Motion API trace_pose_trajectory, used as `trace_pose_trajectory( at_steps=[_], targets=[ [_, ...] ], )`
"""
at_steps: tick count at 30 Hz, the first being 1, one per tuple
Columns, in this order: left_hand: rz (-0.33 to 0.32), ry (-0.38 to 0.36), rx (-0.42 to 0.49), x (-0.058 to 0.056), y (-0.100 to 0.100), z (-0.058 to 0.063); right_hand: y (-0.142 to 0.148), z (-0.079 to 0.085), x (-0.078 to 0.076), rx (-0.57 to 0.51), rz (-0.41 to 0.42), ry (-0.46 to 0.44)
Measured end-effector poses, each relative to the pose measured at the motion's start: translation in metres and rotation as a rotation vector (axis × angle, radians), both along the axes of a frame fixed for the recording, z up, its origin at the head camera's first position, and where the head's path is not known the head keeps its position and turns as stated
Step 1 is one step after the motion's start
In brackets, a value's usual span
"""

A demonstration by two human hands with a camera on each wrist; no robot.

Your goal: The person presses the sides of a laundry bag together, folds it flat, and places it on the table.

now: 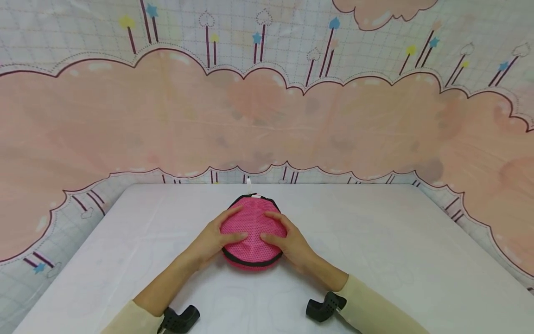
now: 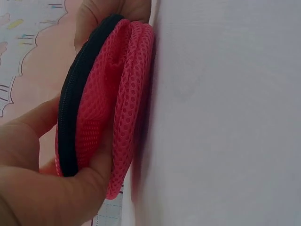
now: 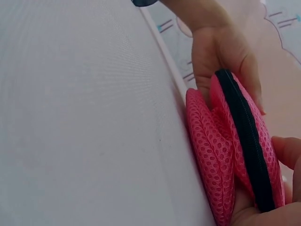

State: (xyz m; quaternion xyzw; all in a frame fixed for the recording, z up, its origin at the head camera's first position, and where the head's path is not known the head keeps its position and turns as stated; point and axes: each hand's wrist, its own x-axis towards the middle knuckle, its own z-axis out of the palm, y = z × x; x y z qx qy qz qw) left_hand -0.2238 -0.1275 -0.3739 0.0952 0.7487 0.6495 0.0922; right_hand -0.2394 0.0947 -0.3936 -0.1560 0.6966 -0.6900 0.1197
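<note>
A round pink mesh laundry bag [image 1: 253, 221] with a black zipper band sits on the white table, in the middle of the head view. My left hand [image 1: 212, 239] grips its left side, thumb laid across the top mesh. From the right, my right hand [image 1: 297, 242] holds the opposite side in the same way. In the left wrist view, the bag [image 2: 134, 94] appears edge-on, folded into two layers, with a finger tucked into the fold. The right wrist view shows the fold of the bag [image 3: 211, 155] too, its lower layer close against the tabletop.
The white-covered table [image 1: 396, 241] spreads out around the bag. Behind it hangs a patterned cloth [image 1: 271, 120] with peach clouds and small stars. A small white tab [image 1: 249, 184] stands up behind the bag. Black wrist devices [image 1: 325, 307] sit at both sleeve cuffs.
</note>
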Motion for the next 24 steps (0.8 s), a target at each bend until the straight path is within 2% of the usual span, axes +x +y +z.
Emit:
trace_pose_trajectory(
  at_steps=[4, 10, 13, 18, 21, 24],
  targets=[
    [0.059, 0.064, -0.124, 0.002, 0.0, 0.003, -0.001, 0.001, -0.001, 0.088, -0.041, 0.051],
    [0.127, 0.153, -0.317, 0.01, 0.002, 0.011, 0.001, 0.002, 0.0, 0.249, -0.071, 0.193],
    [0.16, 0.197, -0.409, 0.012, 0.004, 0.013, 0.002, 0.004, 0.001, 0.313, -0.079, 0.232],
    [0.191, 0.242, -0.496, 0.013, 0.006, 0.014, 0.006, 0.011, 0.002, 0.415, -0.08, 0.303],
    [0.205, 0.239, -0.536, 0.015, 0.007, 0.016, 0.01, 0.017, 0.003, 0.492, -0.088, 0.394],
    [0.195, 0.224, -0.57, 0.02, 0.005, 0.022, 0.014, 0.024, 0.004, 0.521, -0.091, 0.459]
  ],
)
